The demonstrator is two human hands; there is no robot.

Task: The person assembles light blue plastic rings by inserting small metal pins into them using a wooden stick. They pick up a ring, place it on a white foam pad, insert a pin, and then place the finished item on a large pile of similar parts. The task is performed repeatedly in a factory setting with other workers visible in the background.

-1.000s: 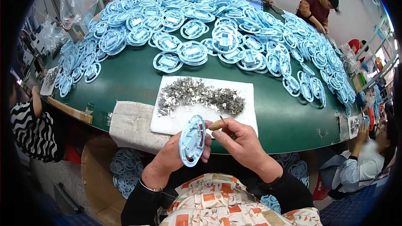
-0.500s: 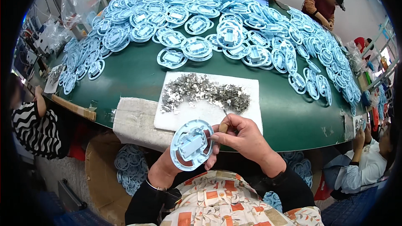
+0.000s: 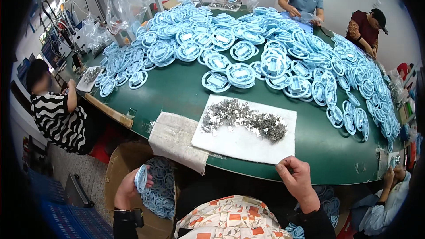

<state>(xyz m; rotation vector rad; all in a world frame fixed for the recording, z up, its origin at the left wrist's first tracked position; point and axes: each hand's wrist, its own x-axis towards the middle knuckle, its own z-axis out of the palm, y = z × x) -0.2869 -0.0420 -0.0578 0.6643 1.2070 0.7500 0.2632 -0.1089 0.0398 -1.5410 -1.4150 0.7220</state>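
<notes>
My left hand (image 3: 128,186) is closed on a round light-blue plastic part (image 3: 141,178), seen nearly edge-on. It is above a cardboard box (image 3: 116,166) at my lower left, where many similar blue parts (image 3: 160,194) lie heaped. My right hand (image 3: 299,181) is by the table's near edge, just off the corner of a white foam sheet (image 3: 239,147). Its fingers are curled with thumb and index together; whatever they hold is hidden. Small metal pieces (image 3: 239,117) lie spread in a pile on the sheet.
Blue plastic parts (image 3: 241,51) are heaped across the far half of the green table (image 3: 172,95). A worn pale cloth-like mat (image 3: 175,137) overhangs the near edge beside the foam. Several other people sit or stand around the table. More parts lie below at right.
My left hand has carried the blue part from before me down left over the box. My right hand has moved right, away from it; its wood-handled tool no longer shows. The view has shifted.
</notes>
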